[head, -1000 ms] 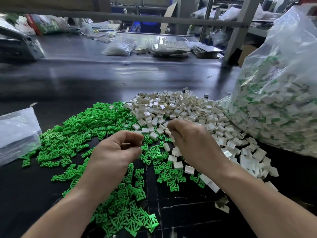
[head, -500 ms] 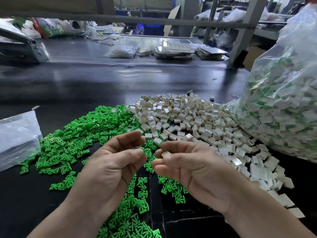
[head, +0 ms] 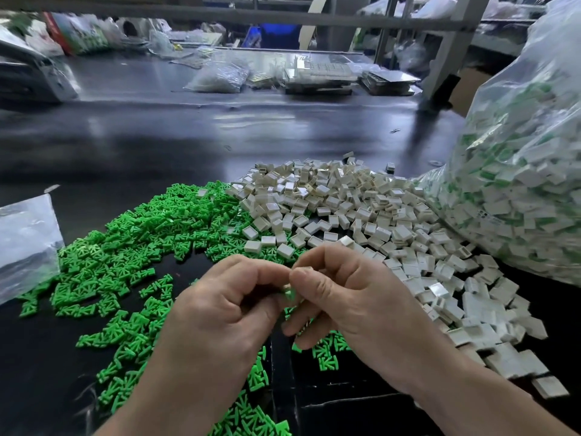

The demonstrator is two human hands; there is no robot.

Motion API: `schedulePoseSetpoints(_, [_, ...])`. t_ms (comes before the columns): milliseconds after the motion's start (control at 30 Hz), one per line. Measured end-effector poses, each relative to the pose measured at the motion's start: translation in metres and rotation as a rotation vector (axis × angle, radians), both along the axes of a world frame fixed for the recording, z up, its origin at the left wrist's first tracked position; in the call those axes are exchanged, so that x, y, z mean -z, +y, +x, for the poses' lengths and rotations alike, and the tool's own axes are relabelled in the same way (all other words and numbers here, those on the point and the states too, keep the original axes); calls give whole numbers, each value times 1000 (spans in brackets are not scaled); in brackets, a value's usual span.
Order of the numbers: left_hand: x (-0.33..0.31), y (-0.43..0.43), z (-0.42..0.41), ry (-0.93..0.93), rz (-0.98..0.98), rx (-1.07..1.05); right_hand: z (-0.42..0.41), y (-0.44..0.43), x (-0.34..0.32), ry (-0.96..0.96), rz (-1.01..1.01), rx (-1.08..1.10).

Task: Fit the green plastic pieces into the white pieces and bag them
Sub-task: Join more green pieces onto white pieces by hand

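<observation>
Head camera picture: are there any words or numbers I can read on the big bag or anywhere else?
Nothing here can be read.
big clear bag: small bluish print low on its side, too blurred to read.
colourful packet at the far left: print too blurred to read.
white pieces and green pieces: no writing visible.

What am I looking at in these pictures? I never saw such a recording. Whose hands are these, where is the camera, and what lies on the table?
No machine here: a person works with two bare hands. The camera sits on the person's head and looks down at them. On the dark table lie a pile of green pieces and a pile of white pieces. The big clear bag at the right holds white-and-green pieces. The left hand and the right hand meet, fingers curled, and pinch one green piece between their fingertips; the fingers hide whether a white piece is there too.
</observation>
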State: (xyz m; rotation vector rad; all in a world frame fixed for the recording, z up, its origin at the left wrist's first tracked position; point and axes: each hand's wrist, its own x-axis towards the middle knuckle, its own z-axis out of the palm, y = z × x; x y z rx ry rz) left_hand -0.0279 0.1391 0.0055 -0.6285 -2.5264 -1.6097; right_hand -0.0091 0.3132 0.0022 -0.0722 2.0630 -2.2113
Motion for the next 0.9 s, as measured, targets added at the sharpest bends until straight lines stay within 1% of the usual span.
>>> schedulePoseSetpoints(33, [0,-1,0,34,-25,-10,0,1,1,15,32,20])
schedulePoseSetpoints(100, [0,-2,1,-9,25,-12,1,4,1,35,43,46])
schedulePoseSetpoints(200, [-1,-2,-1,-224,214,3,1,6,0,23,-8,13])
schedulePoseSetpoints(267, [-3,-3,-3,-349,306,34,3,4,-1,24,25,-14])
schedulePoseSetpoints(300, [-3,-4,-3,-383,335,46,4,4,-1,34,67,-13])
schedulePoseSetpoints(400, [-2,-6,-5,-375,376,47,7,4,2,58,243,24])
schedulePoseSetpoints(467, [-2,-7,-7,-352,387,36,7,5,4,47,282,19])
schedulePoseSetpoints(533, [-1,-8,-11,-394,499,29,7,3,2,45,226,-5])
schedulePoseSetpoints(600, [-1,-8,-14,-456,634,26,6,1,-1,32,119,-25])
schedulePoseSetpoints(633, [0,-9,-16,-466,664,23,6,0,-2,22,68,-31])
schedulePoseSetpoints(700, [3,-10,-16,-451,631,8,6,1,-2,16,37,-29])
schedulePoseSetpoints(767, [4,-11,-14,-451,587,9,7,0,-2,29,60,-30])
schedulePoseSetpoints(900, [5,-8,-10,-483,611,78,7,-2,1,40,70,-39])
